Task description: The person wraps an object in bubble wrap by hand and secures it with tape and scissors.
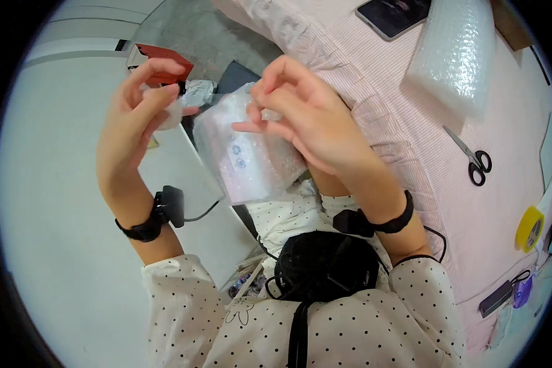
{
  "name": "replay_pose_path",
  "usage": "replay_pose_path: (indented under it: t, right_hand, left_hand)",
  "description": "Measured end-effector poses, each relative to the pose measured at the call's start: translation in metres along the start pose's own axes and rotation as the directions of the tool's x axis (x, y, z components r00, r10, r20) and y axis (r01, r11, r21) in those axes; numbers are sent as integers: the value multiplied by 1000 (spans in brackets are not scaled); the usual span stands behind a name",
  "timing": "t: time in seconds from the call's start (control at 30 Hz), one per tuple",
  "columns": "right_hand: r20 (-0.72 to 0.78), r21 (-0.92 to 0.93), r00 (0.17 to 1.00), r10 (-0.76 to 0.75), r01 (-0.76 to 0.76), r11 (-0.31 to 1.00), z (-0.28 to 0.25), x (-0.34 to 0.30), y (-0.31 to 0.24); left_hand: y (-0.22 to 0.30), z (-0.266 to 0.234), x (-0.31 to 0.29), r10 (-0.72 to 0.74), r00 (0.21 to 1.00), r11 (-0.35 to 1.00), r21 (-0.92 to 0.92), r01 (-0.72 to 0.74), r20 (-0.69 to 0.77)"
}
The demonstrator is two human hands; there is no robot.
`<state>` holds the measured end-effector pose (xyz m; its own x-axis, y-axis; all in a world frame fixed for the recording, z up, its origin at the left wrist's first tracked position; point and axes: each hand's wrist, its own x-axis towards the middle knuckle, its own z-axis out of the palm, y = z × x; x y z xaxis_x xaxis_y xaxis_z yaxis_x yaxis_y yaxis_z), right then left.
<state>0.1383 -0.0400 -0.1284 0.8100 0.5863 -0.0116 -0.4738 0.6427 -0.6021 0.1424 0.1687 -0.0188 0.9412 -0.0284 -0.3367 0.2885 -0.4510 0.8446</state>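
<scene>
A bubble-wrapped package rests on my lap, its pale pink and white contents with small blue marks showing through the wrap. To its left, my left hand is closed round a small whitish roll of clear tape. Above the package's right part is my right hand, thumb and index finger pinched together and the other fingers curled. A faint clear strip seems to run between the two hands over the package's top; its end at the right fingertips is hard to make out.
On the pink striped bed to the right lie a roll of bubble wrap, a phone, black-handled scissors and a yellow tape roll. A white surface fills the left, with a red box beyond my left hand.
</scene>
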Motion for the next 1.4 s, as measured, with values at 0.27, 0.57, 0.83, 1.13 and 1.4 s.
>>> replay_pose_path:
  t: [0.27, 0.57, 0.83, 1.13, 1.4]
  right_hand:
    - [-80, -83, 994, 71, -78, 994, -32, 7, 24]
    - [-36, 83, 999, 38, -35, 996, -54, 6, 42]
    - [-45, 196, 998, 39, -29, 980, -60, 6, 53]
    - [-217, -318, 975, -41, -31, 948, -57, -19, 42]
    - [138, -755, 868, -476, 403, 516, -22, -26, 76]
  left_hand:
    - [-4, 18, -13, -185, 982, 931, 311, 191, -48]
    - [-25, 40, -5, -160, 985, 898, 405, 171, -62]
    - [-36, 48, -4, 46, 996, 807, 584, -85, 81]
    - [-10, 22, 0, -140, 989, 962, 240, 126, 39]
    - [-49, -4, -10, 314, 943, 516, -815, -265, -107]
